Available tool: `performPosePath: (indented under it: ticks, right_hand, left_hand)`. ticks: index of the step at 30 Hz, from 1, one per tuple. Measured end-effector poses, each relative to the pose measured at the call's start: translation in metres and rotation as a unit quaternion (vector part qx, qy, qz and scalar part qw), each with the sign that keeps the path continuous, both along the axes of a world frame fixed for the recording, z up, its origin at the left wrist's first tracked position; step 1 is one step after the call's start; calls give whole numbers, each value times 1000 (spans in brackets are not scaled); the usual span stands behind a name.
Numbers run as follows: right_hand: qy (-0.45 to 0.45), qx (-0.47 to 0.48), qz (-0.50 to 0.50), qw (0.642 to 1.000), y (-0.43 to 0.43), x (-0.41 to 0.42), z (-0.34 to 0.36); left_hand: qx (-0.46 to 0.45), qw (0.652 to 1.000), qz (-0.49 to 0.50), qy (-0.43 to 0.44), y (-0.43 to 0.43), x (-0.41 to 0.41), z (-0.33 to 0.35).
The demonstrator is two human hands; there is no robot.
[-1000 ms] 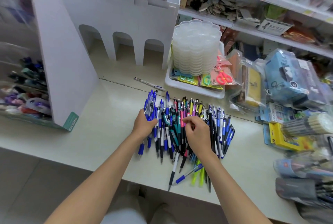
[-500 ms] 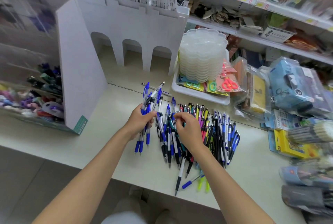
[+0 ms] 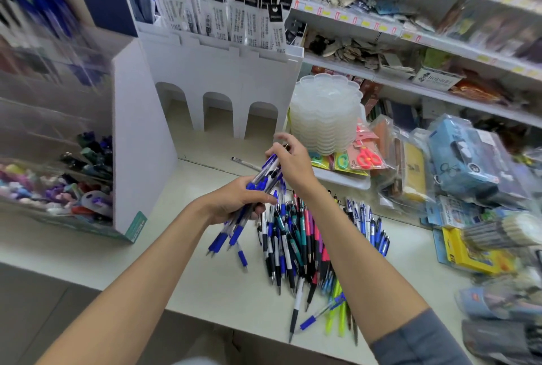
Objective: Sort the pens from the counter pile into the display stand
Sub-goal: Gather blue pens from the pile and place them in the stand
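With your left hand clenched round the blue pens above the bench pile and your right hand pinching their tops, square the ends before loading the display stand at left.

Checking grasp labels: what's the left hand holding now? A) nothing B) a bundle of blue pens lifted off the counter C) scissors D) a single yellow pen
B: the left hand is closed around a bundle of blue pens raised above the counter, and the right hand touches the bundle's upper ends.
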State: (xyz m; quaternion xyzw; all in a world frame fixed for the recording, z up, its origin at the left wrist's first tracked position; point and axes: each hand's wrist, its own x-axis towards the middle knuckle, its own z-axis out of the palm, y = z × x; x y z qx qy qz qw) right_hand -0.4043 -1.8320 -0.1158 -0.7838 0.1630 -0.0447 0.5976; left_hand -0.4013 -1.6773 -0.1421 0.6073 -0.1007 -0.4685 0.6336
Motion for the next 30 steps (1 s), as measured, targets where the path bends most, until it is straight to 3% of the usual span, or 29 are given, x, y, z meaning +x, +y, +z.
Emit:
performPosePath:
  ticks: [7,9,11,13,16,19,21,24,26,28,30]
  right_hand:
    - [65,-78,156,983,-9,0,4]
    - [25,-21,114,993,-9,0,6]
    - [-11,85,-36,996,-6,-3,4]
    - [0,226,-162,960,2,-15,-7]
    - [85,404,-198,889,36,-37,-24]
    - [101,597,-249,756,61,-41,-27]
    - [64,649,-254,714,61,-38,-22]
    - [36,635,-203,745,57,-35,-12]
    - [52,565,-171,806,56,-38,-9]
    - [44,431,-138,890,51,-45,-7]
    - [1,292,-93,952,44,-52,4]
  left_hand:
    - [-12,996,5,84,-2,6,2]
    - [-1,997,50,57,-8,10,2]
    - [-9,981,196,-7,-15,19,3]
    - [-37,936,343,-75,-23,29,11]
    - [-91,886,432,-140,-37,31,29]
    - [-69,894,407,-175,-44,22,32]
    - [-39,909,374,-177,-42,14,28]
    - [-33,928,338,-150,-40,-8,27]
    - [-50,939,307,-143,-35,-17,29]
    - [-60,949,275,-143,-21,-19,30]
    - [-59,957,263,-109,-5,-19,30]
